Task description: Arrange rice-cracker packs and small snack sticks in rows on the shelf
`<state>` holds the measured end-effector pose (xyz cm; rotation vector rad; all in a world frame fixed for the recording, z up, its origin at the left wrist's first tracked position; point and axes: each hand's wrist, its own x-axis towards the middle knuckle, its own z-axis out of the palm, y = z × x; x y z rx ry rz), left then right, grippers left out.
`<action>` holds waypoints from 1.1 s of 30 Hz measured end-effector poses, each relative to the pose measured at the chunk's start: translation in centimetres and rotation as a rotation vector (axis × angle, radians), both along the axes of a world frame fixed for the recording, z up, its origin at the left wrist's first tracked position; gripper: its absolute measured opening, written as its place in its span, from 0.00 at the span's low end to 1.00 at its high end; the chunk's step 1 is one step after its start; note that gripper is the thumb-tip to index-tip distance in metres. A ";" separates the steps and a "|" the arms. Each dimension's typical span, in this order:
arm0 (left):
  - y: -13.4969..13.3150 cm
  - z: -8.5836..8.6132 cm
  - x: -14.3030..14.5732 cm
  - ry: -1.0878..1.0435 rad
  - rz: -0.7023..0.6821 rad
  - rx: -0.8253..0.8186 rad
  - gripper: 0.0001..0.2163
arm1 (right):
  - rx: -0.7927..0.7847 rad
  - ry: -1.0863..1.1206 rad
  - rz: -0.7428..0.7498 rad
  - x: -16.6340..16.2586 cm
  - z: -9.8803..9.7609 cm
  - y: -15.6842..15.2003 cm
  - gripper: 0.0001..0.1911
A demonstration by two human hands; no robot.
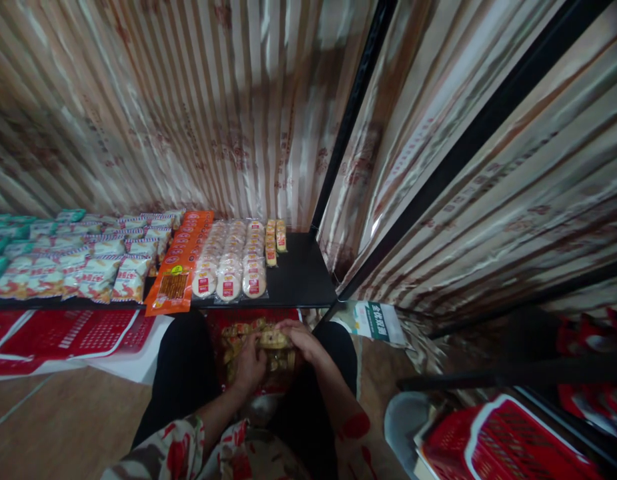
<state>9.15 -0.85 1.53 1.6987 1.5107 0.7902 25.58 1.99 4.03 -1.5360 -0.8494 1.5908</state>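
Note:
Low in the head view, between my knees, both my hands reach into a red box point(283, 381) full of small yellow snack packets point(238, 331). My left hand point(249, 367) and my right hand point(299, 339) are closed together on a stack of those yellow packets point(274, 340), held just above the box. Right in front stands a black shelf point(301, 277) with a short row of the same yellow packets point(275, 241) laid at its middle.
The shelf also holds round cakes in clear wrap point(231, 257), orange packets point(181, 267) and white-and-red bags point(88, 263). Flattened red cartons point(68, 337) lie on the floor at left. A red basket point(508, 443) sits at lower right. Striped plastic sheeting point(188, 100) hangs behind.

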 end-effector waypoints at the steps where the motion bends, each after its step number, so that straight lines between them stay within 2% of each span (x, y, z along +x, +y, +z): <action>1: 0.0 0.2 0.1 -0.005 -0.022 0.024 0.17 | -0.002 -0.001 -0.007 0.3 0.4 0.1 0.06; 7: 0.4 1.9 0.7 0.005 -0.115 0.202 0.15 | 0.039 0.021 0.000 1.8 2.4 0.8 0.09; 11: 0.5 2.7 1.0 -0.006 -0.167 0.281 0.14 | 0.056 0.068 0.004 2.3 3.1 1.0 0.11; 19: 0.3 2.6 1.4 -0.010 -0.181 0.262 0.13 | 0.020 0.056 -0.042 2.5 2.3 0.2 0.12; 23: 0.1 2.7 1.8 0.001 -0.169 0.195 0.13 | 0.056 0.103 -0.059 2.6 2.4 -0.3 0.11; 29: 0.2 3.2 2.2 -0.011 -0.169 0.148 0.13 | 0.000 0.182 -0.098 2.7 2.3 -0.4 0.23; 33: 0.4 3.3 2.4 -0.010 -0.168 0.161 0.14 | 0.005 0.239 -0.150 2.6 2.3 -0.2 0.24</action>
